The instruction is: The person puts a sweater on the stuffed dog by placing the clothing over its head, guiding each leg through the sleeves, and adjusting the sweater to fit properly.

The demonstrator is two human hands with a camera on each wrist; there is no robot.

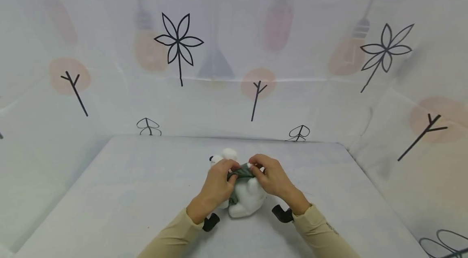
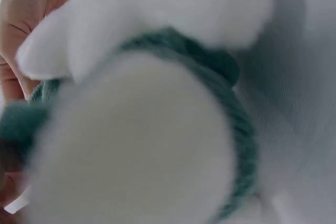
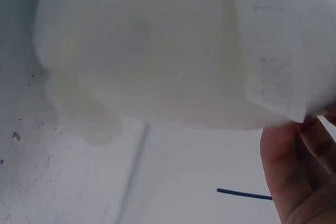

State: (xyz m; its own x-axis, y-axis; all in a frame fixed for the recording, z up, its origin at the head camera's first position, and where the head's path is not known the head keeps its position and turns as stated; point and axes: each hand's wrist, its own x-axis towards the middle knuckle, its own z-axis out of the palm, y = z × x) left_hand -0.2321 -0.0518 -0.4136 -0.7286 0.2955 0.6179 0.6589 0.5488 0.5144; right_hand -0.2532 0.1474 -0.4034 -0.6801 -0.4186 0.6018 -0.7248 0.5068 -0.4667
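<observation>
A white plush toy animal [image 1: 248, 197] with a black nose sits on the table, facing left. Round it runs a green knitted scarf [image 1: 243, 172], its band seen close in the left wrist view; one green piece hangs lower on the toy's front. My left hand [image 1: 215, 185] pinches the scarf between thumb and fingers. Opposite it, my right hand [image 1: 272, 174] has thumb and fingers pinched together at the scarf's other side, a bit of white showing at the tips. A printed white label [image 3: 275, 72] lies along the toy near the right fingertips.
The white table [image 1: 128, 193] reaches back to a sheet wall [image 1: 219, 107] printed with flowers and twigs, which also encloses both sides. Black wrist mounts [image 1: 282, 213] show beside each sleeve. Small dark specks lie on the table in the right wrist view.
</observation>
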